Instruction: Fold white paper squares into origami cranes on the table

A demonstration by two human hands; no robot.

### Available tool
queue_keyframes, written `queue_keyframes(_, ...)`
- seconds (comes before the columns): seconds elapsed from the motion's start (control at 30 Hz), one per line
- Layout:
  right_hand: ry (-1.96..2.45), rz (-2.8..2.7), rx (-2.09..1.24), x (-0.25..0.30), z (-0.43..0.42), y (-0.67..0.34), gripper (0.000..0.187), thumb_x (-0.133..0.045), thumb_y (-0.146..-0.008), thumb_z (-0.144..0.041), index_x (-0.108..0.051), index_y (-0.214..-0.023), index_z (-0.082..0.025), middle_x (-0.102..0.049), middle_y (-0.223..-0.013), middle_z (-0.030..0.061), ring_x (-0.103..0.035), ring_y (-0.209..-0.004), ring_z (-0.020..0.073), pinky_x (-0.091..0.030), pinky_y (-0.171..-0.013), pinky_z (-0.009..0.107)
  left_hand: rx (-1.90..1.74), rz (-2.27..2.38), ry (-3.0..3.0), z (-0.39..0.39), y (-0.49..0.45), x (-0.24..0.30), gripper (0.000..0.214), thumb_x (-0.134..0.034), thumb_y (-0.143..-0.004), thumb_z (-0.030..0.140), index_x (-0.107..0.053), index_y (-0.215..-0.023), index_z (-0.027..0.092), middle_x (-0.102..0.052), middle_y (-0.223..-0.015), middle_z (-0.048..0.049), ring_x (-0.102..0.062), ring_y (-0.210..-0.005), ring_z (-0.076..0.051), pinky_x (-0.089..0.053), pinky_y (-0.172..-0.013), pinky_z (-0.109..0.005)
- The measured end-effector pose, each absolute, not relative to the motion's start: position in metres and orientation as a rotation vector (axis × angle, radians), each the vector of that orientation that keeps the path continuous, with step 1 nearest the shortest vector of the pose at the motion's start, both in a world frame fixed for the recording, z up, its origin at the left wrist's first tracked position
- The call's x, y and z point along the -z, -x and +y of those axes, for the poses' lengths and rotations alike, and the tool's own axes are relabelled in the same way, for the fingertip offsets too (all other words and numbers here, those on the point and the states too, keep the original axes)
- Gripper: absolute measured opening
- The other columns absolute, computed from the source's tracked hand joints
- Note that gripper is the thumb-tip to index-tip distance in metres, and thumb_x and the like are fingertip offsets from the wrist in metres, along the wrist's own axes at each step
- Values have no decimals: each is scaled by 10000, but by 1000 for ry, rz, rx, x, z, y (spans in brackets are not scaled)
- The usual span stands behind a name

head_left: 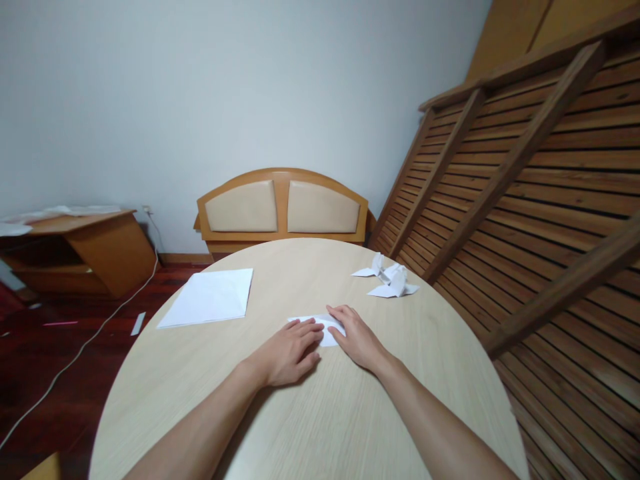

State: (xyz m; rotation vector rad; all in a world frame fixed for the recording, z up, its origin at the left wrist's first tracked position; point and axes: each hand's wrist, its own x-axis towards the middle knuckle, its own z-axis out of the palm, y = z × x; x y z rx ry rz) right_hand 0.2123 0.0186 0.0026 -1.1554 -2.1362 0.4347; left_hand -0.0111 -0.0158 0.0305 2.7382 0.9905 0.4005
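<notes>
Item: small folded white paper (326,328), lying flat on the round pale wooden table (325,420), a little past the table's middle from where I sit and directly in front of me. My left hand (290,351) rests palm down with the fingers stretched out and close together, the fingertips lying on the paper's left end; it is flat, not clenched, and grips nothing. My right hand (358,338) lies palm down the same way, fingers extended over the paper's right end, pressed flat, nothing pinched or grasped. The two hands nearly meet over the paper, so only its middle strip and near edge show; how it is folded I cannot tell. Item: stack of plain white sheets (207,298), flat on the table to my left and further off, well apart from the left hand. Item: crumpled or folded white paper pieces (389,280), at the table's far right, near the rim, apart from my right hand. Item: wooden chair back with two beige padded panels (283,208), just beyond the table's far edge. Item: slatted wooden frame (530,200), leaning at the right. Item: low wooden cabinet (87,252), against the wall at the left, with a white cable (75,355) trailing across the dark red floor.
</notes>
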Motion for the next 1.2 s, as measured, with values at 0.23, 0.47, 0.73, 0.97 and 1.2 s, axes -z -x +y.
queue_keyframes(0.23,1125,-2162,-401,-9,16,-210,220,-564,-928,-177,-716,-1084,-208,-695,-1059,61,-587,-1048,214,-452,-963,361,-462,1026,-2782,-17,9,-28,424,-498,-942,292,-522,-1340,150,-405,-1521,-164,-386,-1404,-299,-342,-1161,-464)
queue_keyframes(0.47,1185,-2253,-303,-19,10,-208,195,-565,-938,-242,-753,-983,-217,-726,-1011,46,-601,-1010,210,-453,-925,351,-385,1035,-2807,-12,14,-16,528,-467,-970,341,-414,-1470,183,-352,-1572,-120,-287,-1465,-310,-298,-1187,-499)
queue_keyframes(0.73,1187,-2498,-366,-24,-2,-207,496,-477,-980,-406,-507,-1420,-178,-488,-1491,109,-383,-1408,252,-223,-1179,466,-357,1241,-2788,-11,11,-15,542,-317,-1030,438,-344,-1518,205,-343,-1577,-98,-293,-1465,-281,-301,-1174,-471)
queue_keyframes(0.97,1240,-2595,-521,-26,-8,-204,759,-373,-970,-606,-232,-1561,-151,-194,-1626,115,-121,-1515,241,-54,-1227,469,-242,1394,-2746,-11,10,-15,547,-253,-1033,393,-313,-1527,166,-321,-1586,-96,-271,-1476,-248,-239,-1194,-482)
queue_keyframes(1.2,1306,-2627,-562,-29,-11,-202,894,-409,-919,-685,-185,-1567,-111,-116,-1635,132,-63,-1519,274,-23,-1228,475,-291,1804,-2634,-10,11,-7,577,-299,-999,370,-395,-1449,23,-364,-1527,-248,-309,-1450,-338,-273,-1157,-550)
